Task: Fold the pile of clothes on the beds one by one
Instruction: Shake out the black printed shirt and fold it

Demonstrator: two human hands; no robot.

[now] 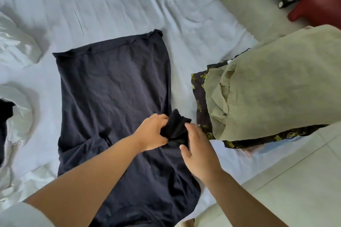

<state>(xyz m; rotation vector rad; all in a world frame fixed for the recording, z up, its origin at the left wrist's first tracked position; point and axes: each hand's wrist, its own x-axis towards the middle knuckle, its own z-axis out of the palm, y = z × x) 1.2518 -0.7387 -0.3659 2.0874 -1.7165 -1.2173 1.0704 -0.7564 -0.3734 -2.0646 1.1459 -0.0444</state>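
Left hand pinches the navy shirt sleeve, right hand seemingly open beside; a tug could rumple the flattened body.

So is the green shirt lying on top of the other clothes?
Yes, the green shirt lies on top of a dark patterned garment at the bed's right edge.

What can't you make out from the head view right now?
- Navy shirt: collar end cut off by bottom edge.
- Right hand fingertips: hidden behind bunched sleeve that left hand grips.
- Patterned garment: mostly covered by olive garment.
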